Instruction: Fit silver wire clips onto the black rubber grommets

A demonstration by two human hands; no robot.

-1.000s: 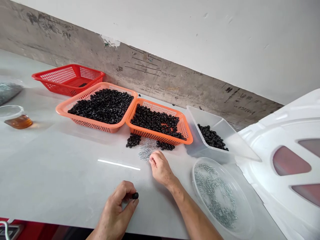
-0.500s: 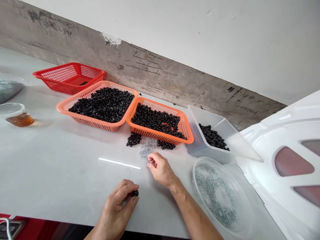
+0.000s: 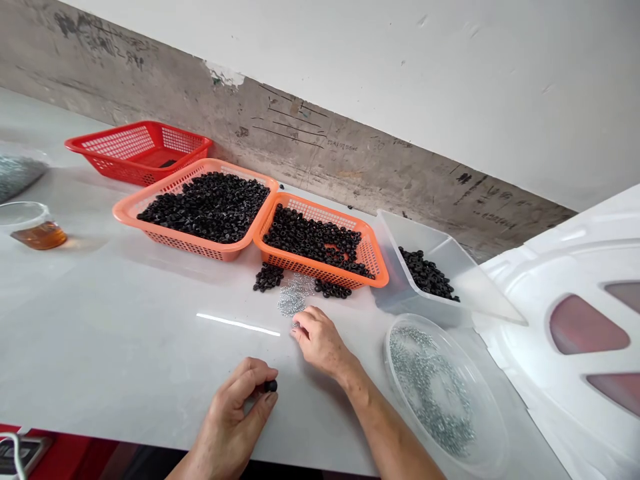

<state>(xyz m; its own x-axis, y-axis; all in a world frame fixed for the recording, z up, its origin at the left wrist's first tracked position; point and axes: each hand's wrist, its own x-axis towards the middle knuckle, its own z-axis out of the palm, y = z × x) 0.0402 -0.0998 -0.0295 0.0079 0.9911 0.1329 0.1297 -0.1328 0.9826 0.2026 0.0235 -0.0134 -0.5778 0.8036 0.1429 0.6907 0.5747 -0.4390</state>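
Observation:
My left hand (image 3: 239, 407) rests near the table's front edge and pinches a small black ring (image 3: 271, 385) between thumb and fingers. My right hand (image 3: 320, 340) lies further in, fingertips pinched at the near edge of a little heap of tiny silver metal parts (image 3: 293, 297) on the white table. I cannot make out whether a part sits in that pinch. Two loose clusters of black rings (image 3: 267, 277) lie just beyond the silver heap.
Two orange baskets (image 3: 200, 245) (image 3: 376, 267) hold black rings; a red basket (image 3: 137, 148) stands behind them. A clear tub (image 3: 400, 293) with black rings and a clear dish (image 3: 493, 427) of silver parts sit right. A cup of amber liquid (image 3: 35, 233) is left. White moulded panel (image 3: 575, 320) far right.
My right hand has drawn back a little from the silver heap toward me, fingers staying pinched. My left hand has kept its hold on the black ring.

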